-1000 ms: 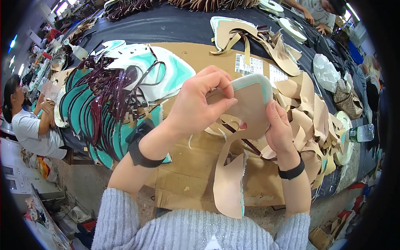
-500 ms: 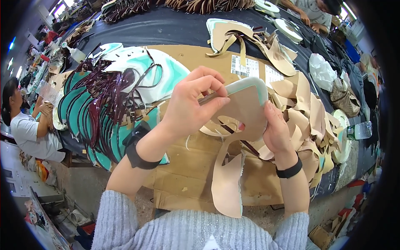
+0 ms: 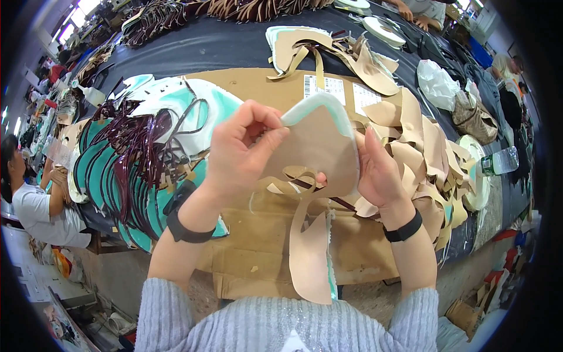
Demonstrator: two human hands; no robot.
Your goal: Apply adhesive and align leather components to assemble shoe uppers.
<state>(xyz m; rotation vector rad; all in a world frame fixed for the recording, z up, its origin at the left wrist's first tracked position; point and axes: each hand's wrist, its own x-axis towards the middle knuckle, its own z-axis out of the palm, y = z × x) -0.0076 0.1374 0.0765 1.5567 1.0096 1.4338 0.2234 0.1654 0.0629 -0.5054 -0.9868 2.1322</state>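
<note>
Turned corner-up since before, the beige panel (image 3: 316, 146) is edge-pinched by the left hand (image 3: 237, 155), the right hand (image 3: 384, 182) loosely open behind; edge-folding seems underway, calling for another pinch farther along.

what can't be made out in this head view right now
All in the head view:
- Most fingers of the right hand: hidden behind the beige piece.
- The beige piece's far side: turned away from the camera.
- The co-worker at upper right: head cut off by the top edge.
- Fine print on the white label: too small to read.
</note>
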